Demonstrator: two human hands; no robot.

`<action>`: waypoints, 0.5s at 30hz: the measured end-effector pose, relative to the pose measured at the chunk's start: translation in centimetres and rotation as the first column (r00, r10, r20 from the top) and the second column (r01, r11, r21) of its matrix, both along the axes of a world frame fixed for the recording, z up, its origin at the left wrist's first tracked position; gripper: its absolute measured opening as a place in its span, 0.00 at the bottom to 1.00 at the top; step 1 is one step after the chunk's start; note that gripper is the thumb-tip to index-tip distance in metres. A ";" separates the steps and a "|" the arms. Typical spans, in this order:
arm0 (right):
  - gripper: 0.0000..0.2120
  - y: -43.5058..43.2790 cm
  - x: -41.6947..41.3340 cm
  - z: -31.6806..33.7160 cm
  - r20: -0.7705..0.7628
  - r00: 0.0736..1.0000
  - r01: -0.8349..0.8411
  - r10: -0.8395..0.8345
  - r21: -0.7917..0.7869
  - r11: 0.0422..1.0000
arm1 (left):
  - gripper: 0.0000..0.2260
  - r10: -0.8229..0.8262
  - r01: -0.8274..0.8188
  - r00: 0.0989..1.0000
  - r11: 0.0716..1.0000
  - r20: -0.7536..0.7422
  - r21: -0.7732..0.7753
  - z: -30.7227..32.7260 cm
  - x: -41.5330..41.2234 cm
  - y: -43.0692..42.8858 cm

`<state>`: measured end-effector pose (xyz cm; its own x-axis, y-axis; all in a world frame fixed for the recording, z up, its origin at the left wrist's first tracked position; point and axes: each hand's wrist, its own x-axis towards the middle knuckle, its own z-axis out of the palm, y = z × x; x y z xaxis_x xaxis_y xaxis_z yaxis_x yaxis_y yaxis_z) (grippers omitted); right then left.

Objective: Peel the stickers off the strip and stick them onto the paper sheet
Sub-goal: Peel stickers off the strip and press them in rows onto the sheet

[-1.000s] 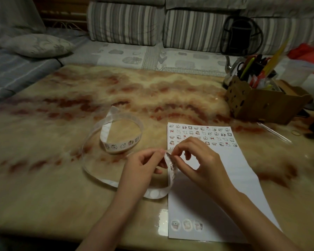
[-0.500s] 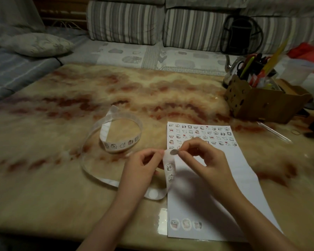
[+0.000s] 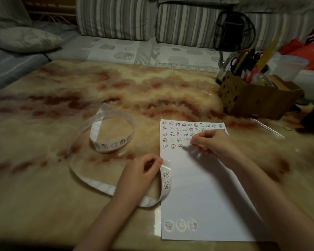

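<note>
Head view: since 0.5 s ago R hand (image 3: pixel 212 142) has gone from the strip (image 3: pixel 166 179) end up to upper centre-right of frame. Thumb + forefinger pinch narrow on a sticker (image 3: pixel 188 141) at 4th row on paper sheet (image 3: pixel 198 192); contact w/ paper unclear, blurred. L hand (image 3: pixel 141 172), centre, pinches strip end at sheet's left edge. Rest of strip loops left over table (image 3: pixel 43 187). Cardboard box (image 3: pixel 257 102) upper right.

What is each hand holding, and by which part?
Left hand pinches the sticker strip near its end, beside the paper sheet. Right hand has fingertips down at the sticker rows; whether they pinch a sticker cannot be told.
</note>
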<state>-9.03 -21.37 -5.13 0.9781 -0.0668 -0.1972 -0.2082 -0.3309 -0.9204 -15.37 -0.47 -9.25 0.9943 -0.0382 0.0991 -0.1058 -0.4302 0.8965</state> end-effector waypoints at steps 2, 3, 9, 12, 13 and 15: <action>0.05 -0.3 0.0 -0.3 -0.031 0.999 -0.007 0.007 -0.003 1.000 | 0.06 0.004 -0.004 1.000 1.000 0.005 0.001 -0.2 0.0 0.1; 0.04 -0.4 0.0 -0.4 -0.041 0.999 -0.010 0.010 -0.002 1.000 | 0.06 0.005 -0.005 1.000 1.000 0.008 0.006 -0.3 0.0 0.1; 0.05 -0.5 0.2 -0.6 -0.061 0.998 0.025 -0.027 -0.045 0.999 | 0.05 0.006 -0.007 1.000 1.000 0.030 0.023 -0.6 0.0 0.1; 0.04 -0.3 0.3 -0.5 -0.055 0.998 0.013 -0.017 -0.079 0.997 | 0.06 0.010 -0.011 0.999 0.999 0.037 0.036 -0.6 0.0 0.1; 0.04 -0.2 0.3 -0.5 -0.048 0.999 0.011 -0.016 -0.099 0.995 | 0.06 0.013 -0.014 0.999 0.999 0.038 0.037 -0.5 0.0 0.0; 0.02 0.0 0.4 -0.5 -0.039 0.999 0.015 -0.021 -0.140 0.990 | 0.07 0.014 -0.016 0.999 0.999 0.044 0.037 -0.4 0.0 0.0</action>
<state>-8.61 -21.41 -5.63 0.9680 -0.1138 -0.2236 -0.2509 -0.4514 -0.8563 -15.39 -0.48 -9.68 0.9896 -0.0277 0.1415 -0.1380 -0.4651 0.8745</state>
